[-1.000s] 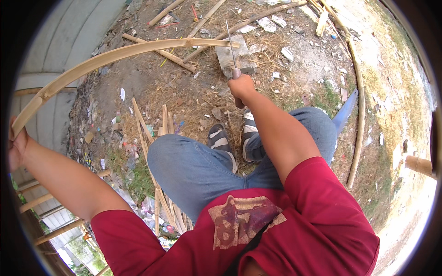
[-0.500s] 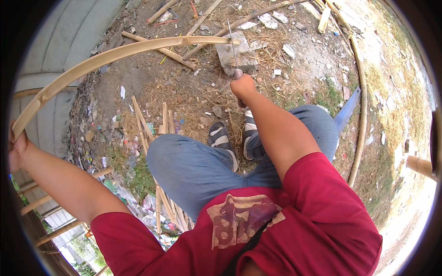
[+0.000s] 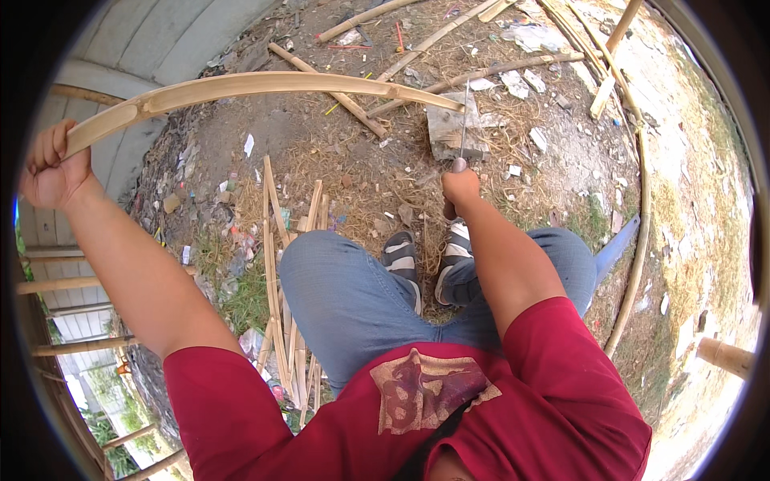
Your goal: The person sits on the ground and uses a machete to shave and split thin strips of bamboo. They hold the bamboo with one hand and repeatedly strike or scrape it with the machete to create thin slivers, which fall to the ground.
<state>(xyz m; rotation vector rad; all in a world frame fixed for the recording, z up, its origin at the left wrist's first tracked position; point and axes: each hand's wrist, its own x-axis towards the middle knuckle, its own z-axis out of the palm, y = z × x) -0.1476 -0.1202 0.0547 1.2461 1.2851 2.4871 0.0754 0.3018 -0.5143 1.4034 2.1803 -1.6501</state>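
At the far left we see the left grip (image 3: 60,167) closed, its fingers curled around the near end of the bamboo strip (image 3: 265,82); the left arm reaches out to the side and forward, nearly straight, with the fist raised at the picture's rim. From there the strip runs rightward in a long arc, though the lens bends it too and we cannot tell how far it truly bows; we judge it light for its length, springy along the span and stiffer at the joints, fairly smooth on the faces, with edges that may be sharp or splintery; we would take hold at the thick left end, as here, with the fingers wrapped round the full width and clear of the far tip.

Below the span, beside the left knee, we see loose split sticks (image 3: 273,264) on the ground; farther right, the strip's tip overlaps a grey slab (image 3: 446,128) in our view, though whether it rests there we cannot tell; the knife (image 3: 464,128) stands across that tip, contact unclear, its blade pointing forward; the right grip (image 3: 460,189) is closed in a fist around its handle, above the sandals (image 3: 401,260), the forearm slanting forward and inward, the elbow only slightly bent.
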